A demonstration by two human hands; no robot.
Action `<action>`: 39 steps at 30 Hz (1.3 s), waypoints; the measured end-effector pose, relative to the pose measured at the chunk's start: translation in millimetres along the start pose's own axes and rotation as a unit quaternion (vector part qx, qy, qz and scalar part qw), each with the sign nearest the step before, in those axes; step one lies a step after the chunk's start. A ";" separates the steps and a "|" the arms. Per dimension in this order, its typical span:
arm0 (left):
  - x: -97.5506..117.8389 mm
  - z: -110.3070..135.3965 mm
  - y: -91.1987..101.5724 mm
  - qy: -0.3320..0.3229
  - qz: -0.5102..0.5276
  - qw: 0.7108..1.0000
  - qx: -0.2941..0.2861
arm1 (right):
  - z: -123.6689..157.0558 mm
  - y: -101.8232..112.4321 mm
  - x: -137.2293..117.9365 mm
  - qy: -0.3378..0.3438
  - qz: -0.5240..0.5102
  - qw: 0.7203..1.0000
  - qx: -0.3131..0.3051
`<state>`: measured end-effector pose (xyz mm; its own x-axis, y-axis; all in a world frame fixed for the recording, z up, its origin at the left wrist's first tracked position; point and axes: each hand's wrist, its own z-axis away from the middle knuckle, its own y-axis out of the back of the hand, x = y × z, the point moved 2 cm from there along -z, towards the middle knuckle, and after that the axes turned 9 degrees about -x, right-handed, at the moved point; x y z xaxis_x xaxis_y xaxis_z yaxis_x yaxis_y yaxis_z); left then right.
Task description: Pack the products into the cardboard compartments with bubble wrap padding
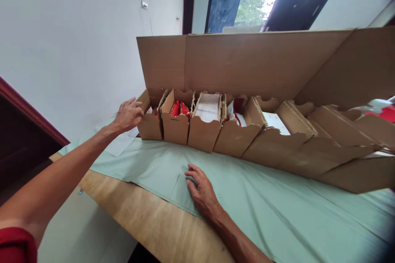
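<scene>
My left hand (pixel 128 115) reaches out to the far left end of a long brown cardboard box (pixel 234 65), with its fingers curled round the box's end wall. My right hand (pixel 202 191) lies flat and open on the pale green cloth (pixel 271 209) in front of the box, holding nothing. The box is split by cardboard dividers into several compartments. One near the left holds red items (pixel 180 109), the one beside it a white packet (pixel 208 107), and a further one something red and white (pixel 236 111).
The cloth covers a wooden table (pixel 138 213) whose bare front edge shows at the lower left. The box's tall lid flap stands upright behind the compartments. A white wall is on the left; a dark doorway and a window are behind.
</scene>
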<state>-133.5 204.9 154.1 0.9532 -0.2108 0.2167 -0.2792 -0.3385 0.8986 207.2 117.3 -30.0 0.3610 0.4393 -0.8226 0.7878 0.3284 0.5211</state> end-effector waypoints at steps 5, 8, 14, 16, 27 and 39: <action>23.4 44.7 17.0 -0.035 -0.003 0.999 -0.012 | -7.1 9.1 -4.6 -0.019 -0.034 0.999 -0.029; 54.4 85.3 34.7 -0.078 -0.004 0.996 -0.042 | -14.9 18.4 -6.6 -0.027 -0.076 0.995 -0.060; 163.7 125.2 35.8 -0.189 0.007 0.971 -0.145 | -14.0 51.6 -12.9 -0.056 -0.137 0.987 -0.067; 205.7 122.2 26.8 -0.210 0.003 0.966 -0.148 | -4.1 67.1 -18.4 -0.070 -0.138 0.987 -0.048; 146.7 118.6 44.1 0.057 0.403 0.893 0.194 | 89.4 92.0 -41.5 -0.160 -0.080 0.984 -0.017; 118.8 178.5 -79.3 0.316 0.714 0.624 0.033 | 101.9 56.2 -61.0 -0.109 0.027 0.993 0.036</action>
<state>-18.8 43.0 40.5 -0.4241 0.0555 0.9039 -0.8799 -0.2612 -0.3968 280.3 23.8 26.3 0.4968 0.2608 -0.8277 0.7950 0.2458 0.5546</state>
